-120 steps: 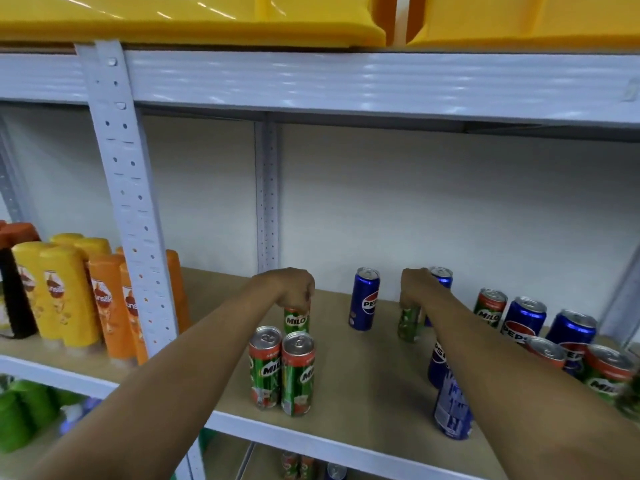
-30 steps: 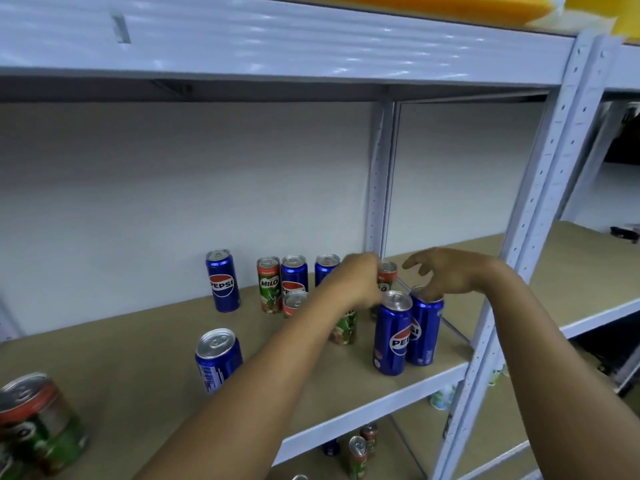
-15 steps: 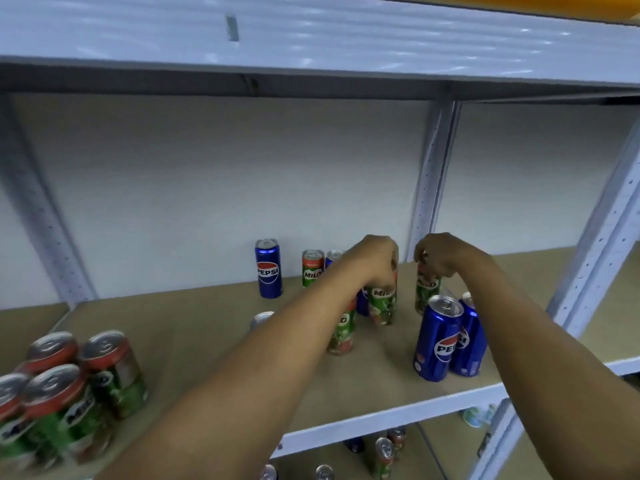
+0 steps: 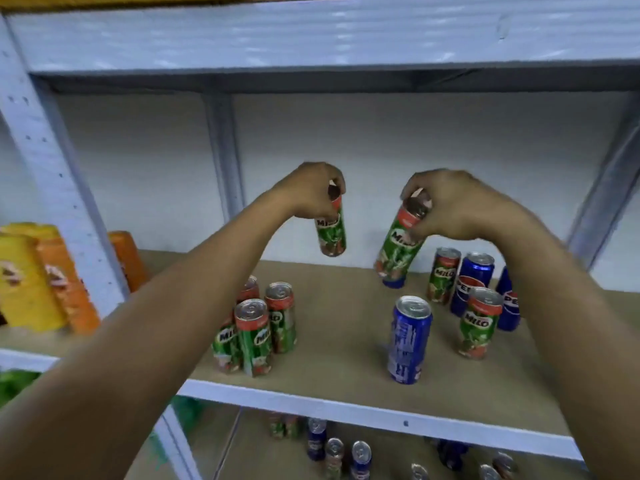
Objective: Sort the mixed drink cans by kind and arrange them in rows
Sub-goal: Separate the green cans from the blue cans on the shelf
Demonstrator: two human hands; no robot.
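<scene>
**Two Milo cans in the air, one in each hand**

Your left hand (image 4: 313, 192) is clamped from above on the top of a Milo can (image 4: 331, 233), which hangs nearly upright above the shelf (image 4: 339, 327). Your right hand (image 4: 450, 206) is clamped the same way on a second Milo can (image 4: 398, 249), and that one tilts, its base swung toward the left.

Below your left hand stands a tight cluster of Milo cans (image 4: 254, 336) near the shelf's front edge; you can count four, though the rear ones are partly hidden. To the right, a lone Pepsi can (image 4: 408, 339) stands apart, its back label facing you. Behind it is a mixed group: two upright Milo cans, one at the back (image 4: 443, 275) and one nearer (image 4: 479, 322), and two Pepsi cans (image 4: 469, 282) beside them. A further blue can shows only its base (image 4: 394, 282) behind the tilted can.

In the bay to the left stand yellow and orange bottles (image 4: 41, 278). More cans (image 4: 332, 452) sit on the lower shelf, too blurred to count.
</scene>
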